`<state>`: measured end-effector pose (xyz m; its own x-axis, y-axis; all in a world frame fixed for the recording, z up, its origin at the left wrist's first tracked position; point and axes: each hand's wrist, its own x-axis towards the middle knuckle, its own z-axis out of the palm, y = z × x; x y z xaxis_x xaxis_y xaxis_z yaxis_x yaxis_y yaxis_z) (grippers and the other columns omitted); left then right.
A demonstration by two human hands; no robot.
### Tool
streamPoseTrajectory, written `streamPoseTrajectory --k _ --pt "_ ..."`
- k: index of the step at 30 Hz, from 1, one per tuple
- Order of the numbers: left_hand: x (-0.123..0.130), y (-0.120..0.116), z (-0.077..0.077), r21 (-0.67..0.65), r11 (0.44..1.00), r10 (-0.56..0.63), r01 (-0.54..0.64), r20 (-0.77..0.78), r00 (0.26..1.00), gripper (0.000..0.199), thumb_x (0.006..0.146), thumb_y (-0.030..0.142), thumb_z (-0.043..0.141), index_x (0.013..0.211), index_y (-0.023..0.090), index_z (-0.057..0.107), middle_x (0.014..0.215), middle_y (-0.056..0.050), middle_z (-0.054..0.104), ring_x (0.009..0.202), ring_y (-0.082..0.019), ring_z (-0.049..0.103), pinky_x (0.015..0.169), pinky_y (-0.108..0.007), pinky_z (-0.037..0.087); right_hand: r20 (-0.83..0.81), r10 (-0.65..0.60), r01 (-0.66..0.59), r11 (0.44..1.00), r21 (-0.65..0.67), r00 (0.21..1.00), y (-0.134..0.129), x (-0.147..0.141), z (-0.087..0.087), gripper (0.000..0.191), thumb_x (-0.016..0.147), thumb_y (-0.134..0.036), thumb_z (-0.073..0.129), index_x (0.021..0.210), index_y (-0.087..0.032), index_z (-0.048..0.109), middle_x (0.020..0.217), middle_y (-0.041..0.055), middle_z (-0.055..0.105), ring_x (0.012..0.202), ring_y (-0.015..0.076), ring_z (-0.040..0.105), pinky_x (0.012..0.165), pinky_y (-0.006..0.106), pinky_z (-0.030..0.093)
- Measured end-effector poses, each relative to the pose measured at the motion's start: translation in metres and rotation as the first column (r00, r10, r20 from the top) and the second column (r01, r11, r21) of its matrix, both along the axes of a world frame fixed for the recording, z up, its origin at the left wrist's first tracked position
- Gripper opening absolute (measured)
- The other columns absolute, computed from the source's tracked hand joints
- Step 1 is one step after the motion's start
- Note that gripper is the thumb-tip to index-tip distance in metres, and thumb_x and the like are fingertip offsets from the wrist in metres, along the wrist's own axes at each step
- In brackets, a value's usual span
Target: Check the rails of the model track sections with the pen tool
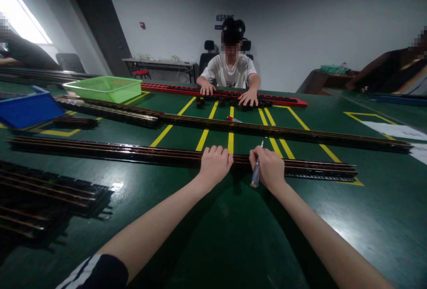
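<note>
A long bundle of dark rails (pixel 133 152) lies across the green table in front of me. My left hand (pixel 216 166) is closed over the rails near their middle, fingers wrapped over the far edge. To its right, my right hand (pixel 268 166) rests on the same rails, its fingers closed around a screwdriver (pixel 255 173) with a clear handle. The screwdriver's handle points toward me and its metal tip points away. Both hands touch the rails, with a short stretch of rail between them.
A second long rail bundle (pixel 283 132) lies beyond, with a red-handled tool (pixel 233 119) behind it. More rails (pixel 50 186) lie at left, near a blue bin (pixel 30 109) and a green basket (pixel 106 89). A person opposite touches dark parts beside a red rail (pixel 290 101).
</note>
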<state>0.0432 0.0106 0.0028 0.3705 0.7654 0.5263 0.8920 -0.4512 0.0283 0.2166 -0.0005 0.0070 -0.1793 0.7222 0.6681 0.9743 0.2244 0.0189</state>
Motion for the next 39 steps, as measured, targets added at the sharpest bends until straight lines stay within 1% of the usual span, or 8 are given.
streamPoseTrajectory --k 3,6,12,19,25,30,33,39 --pt "0.000 0.000 0.000 0.022 1.000 0.012 -0.012 -0.019 1.000 0.038 0.093 0.030 0.032 0.081 0.014 0.064 0.083 -0.009 0.066 0.077 -0.021 0.058 0.068 -0.034 0.037 0.082 0.154 -0.154 0.988 -0.009 0.985 -0.003 -0.018 0.000 0.024 0.090 -0.021 0.039 0.074 -0.015 0.056 0.069 0.0078 0.063 0.065 0.0172 0.057 0.066 0.027 0.038" --pt "0.000 0.001 -0.001 0.030 1.000 0.006 -0.006 -0.013 1.000 0.039 0.094 0.029 0.031 0.080 0.014 0.064 0.081 -0.009 0.065 0.076 -0.020 0.057 0.067 -0.033 0.036 0.030 0.178 -0.175 0.981 -0.080 0.984 -0.002 -0.022 -0.002 0.026 0.091 -0.021 0.036 0.075 -0.014 0.055 0.069 0.0067 0.063 0.061 0.0155 0.057 0.064 0.026 0.038" --pt "0.001 0.000 0.000 0.024 1.000 0.015 -0.015 -0.017 1.000 0.038 0.093 0.029 0.031 0.082 0.014 0.064 0.083 -0.008 0.066 0.076 -0.020 0.057 0.066 -0.033 0.036 -0.035 0.049 -0.055 0.983 -0.177 0.998 0.004 -0.018 -0.002 0.032 0.094 -0.032 0.032 0.075 -0.015 0.051 0.065 0.0060 0.062 0.053 0.0145 0.055 0.055 0.024 0.034" --pt "0.000 -0.002 0.001 0.034 0.999 -0.012 0.012 0.001 1.000 0.040 0.094 0.029 0.031 0.082 0.015 0.065 0.083 -0.007 0.067 0.075 -0.018 0.059 0.067 -0.033 0.036 -0.040 0.006 -0.015 0.972 -0.235 0.999 0.003 -0.014 0.002 0.027 0.092 -0.031 0.034 0.078 -0.015 0.051 0.065 0.0055 0.060 0.051 0.0135 0.053 0.051 0.022 0.033" --pt "-0.005 0.000 -0.001 0.058 0.998 -0.008 0.004 0.062 0.998 0.038 0.094 0.027 0.032 0.083 0.016 0.067 0.086 -0.006 0.069 0.079 -0.017 0.061 0.080 -0.036 0.038 -0.098 -0.084 0.052 0.955 -0.291 0.992 0.007 0.005 0.005 0.025 0.089 -0.029 0.037 0.075 -0.015 0.052 0.060 0.0042 0.057 0.047 0.0118 0.049 0.047 0.021 0.027" --pt "-0.005 0.001 -0.002 0.074 0.997 0.032 -0.038 0.083 0.996 0.036 0.093 0.027 0.034 0.082 0.016 0.068 0.086 -0.006 0.070 0.080 -0.019 0.061 0.083 -0.038 0.037 -0.116 -0.324 0.291 0.928 -0.233 0.939 0.013 0.037 0.004 0.025 0.087 -0.028 0.038 0.076 -0.017 0.056 0.056 0.0028 0.054 0.047 0.0122 0.045 0.049 0.022 0.022" --pt "-0.005 0.001 -0.003 0.075 0.996 0.042 -0.048 0.085 0.995 0.038 0.093 0.028 0.034 0.082 0.016 0.068 0.085 -0.006 0.070 0.079 -0.019 0.061 0.084 -0.039 0.037 -0.163 -0.417 0.381 0.901 -0.209 0.894 0.015 0.056 0.003 0.025 0.086 -0.029 0.040 0.074 -0.017 0.058 0.055 0.0024 0.053 0.046 0.0112 0.041 0.049 0.022 0.021" --pt "-0.003 0.002 -0.003 0.058 0.998 0.029 -0.033 0.064 0.998 0.039 0.093 0.029 0.032 0.084 0.016 0.067 0.085 -0.007 0.069 0.079 -0.020 0.061 0.081 -0.039 0.039 -0.166 -0.414 0.386 0.905 -0.179 0.895 0.013 0.069 0.000 0.024 0.085 -0.029 0.042 0.074 -0.016 0.058 0.051 0.0003 0.047 0.044 0.0093 0.035 0.050 0.022 0.018"
